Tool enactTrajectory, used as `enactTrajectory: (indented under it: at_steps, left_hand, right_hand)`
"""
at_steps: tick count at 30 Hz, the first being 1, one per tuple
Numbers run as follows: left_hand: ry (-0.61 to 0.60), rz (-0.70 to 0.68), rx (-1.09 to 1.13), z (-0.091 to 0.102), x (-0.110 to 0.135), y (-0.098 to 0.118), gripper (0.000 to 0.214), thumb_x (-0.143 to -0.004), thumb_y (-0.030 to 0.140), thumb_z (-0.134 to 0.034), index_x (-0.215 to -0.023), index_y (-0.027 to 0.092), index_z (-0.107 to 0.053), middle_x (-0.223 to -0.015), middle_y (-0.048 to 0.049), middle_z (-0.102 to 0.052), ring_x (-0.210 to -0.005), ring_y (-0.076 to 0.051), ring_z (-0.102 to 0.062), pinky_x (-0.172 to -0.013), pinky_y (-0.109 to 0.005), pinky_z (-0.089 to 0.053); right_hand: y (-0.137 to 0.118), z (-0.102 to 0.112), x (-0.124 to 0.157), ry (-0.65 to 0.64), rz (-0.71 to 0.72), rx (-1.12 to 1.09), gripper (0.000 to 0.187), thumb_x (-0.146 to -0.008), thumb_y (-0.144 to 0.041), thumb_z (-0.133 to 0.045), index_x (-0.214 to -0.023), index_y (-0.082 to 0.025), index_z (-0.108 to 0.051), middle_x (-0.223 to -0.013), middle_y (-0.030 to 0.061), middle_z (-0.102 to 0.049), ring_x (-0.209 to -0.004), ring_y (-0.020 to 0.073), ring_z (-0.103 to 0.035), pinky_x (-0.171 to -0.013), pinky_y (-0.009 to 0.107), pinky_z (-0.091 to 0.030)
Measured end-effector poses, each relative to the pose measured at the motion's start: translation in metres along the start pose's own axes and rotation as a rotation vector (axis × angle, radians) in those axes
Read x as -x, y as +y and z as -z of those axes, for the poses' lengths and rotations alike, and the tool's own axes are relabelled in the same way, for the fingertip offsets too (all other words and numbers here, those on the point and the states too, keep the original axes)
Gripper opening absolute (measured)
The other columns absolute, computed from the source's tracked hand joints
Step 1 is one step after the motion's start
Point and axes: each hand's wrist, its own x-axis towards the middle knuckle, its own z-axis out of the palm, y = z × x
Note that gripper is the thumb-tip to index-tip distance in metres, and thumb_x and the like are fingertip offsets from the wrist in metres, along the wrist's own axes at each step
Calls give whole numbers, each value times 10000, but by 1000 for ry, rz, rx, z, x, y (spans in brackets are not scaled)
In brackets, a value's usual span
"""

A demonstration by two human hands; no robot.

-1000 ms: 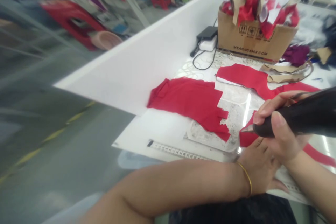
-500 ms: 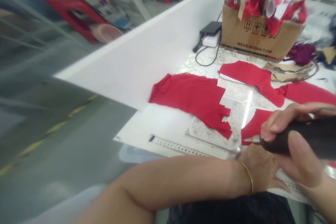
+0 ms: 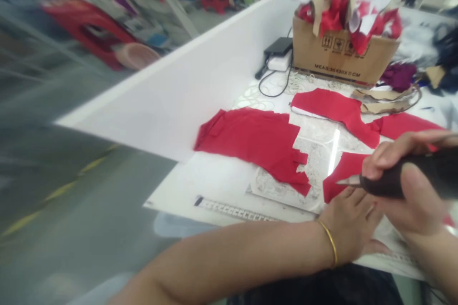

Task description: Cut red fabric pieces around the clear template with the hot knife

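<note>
Red knit fabric piece (image 3: 345, 174) lies under the short metal blade of a dark-handled cutter (image 3: 404, 182), its tip just over the cloth. The right hand (image 3: 404, 183) is clamped around the handle, fingers wrapped over the top and thumb pressed along its side. The left hand (image 3: 348, 224) lies spread and flat just below, its fingertips at the cloth's lower edge, with a thin gold bangle (image 3: 329, 243) on the wrist. A notched metal ruler (image 3: 232, 210) runs along the near edge of the work, and another stretch of ruler shows beyond the left hand.

Beside them, a larger jagged red piece (image 3: 254, 147) lies partly on a marbled paper sheet (image 3: 279, 188), and two more red pieces (image 3: 329, 107) (image 3: 404, 125) lie further along the white table (image 3: 171, 188). Tan strips (image 3: 382, 100) curl near a crumpled purple cloth (image 3: 399, 76). A cardboard box (image 3: 339, 55) printed "MEAS: 30 X30 X 5 CM" overflows with red, white and tan scraps. A black power adapter (image 3: 278, 46) sits on a white one (image 3: 280, 61) beside a looped cable (image 3: 272, 86).

Past the table's long white edge, a grey floor (image 3: 71, 195) carries a yellow line. A red stool (image 3: 86, 28) and a pink basin (image 3: 136, 55) are blurred in the distance.
</note>
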Motion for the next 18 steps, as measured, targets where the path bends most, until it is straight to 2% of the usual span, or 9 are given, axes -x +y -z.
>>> enactTrajectory:
  at_steps: [3, 6, 12, 18]
  left_hand:
    - [78, -76, -103, 7, 1, -12, 873, -917, 766, -478, -1387, 31, -516, -1437, -241, -542, -1412, -357, -449, -1168, -468, -384]
    - [84, -79, -170, 8, 2, -19, 896, -923, 788, -413, -1403, 37, -496, -1477, -253, -501, -1453, -357, -398, -1172, -478, -374]
    - [101, -79, -228, 7, 5, -20, 912, -902, 816, -377, -1395, 60, -511, -1459, -236, -526, -1411, -356, -460, -1154, -453, -393]
    - [21, -81, -217, 11, 5, -21, 911, -913, 801, -375, -1425, 56, -489, -1464, -244, -515, -1426, -361, -435, -1152, -461, -393]
  right_hand:
    - [20, 8, -20, 154, 171, 31, 191, -912, -186, -676, -1081, -256, -624, -731, -57, -624, -570, 119, -599, -541, 278, -523]
    - [36, 15, -33, 251, 160, 139, 71, -908, -215, -666, -951, -224, -611, -686, -53, -617, -530, 122, -590, -546, 289, -527]
    - [45, 16, -38, 286, 141, 210, 148, -884, -260, -673, -977, -234, -560, -669, -62, -620, -532, 133, -605, -638, 337, -567]
    - [49, 11, -40, 314, 134, 206, 200, -860, -286, -679, -1014, -234, -562, -635, -61, -611, -490, 140, -592, -561, 323, -541]
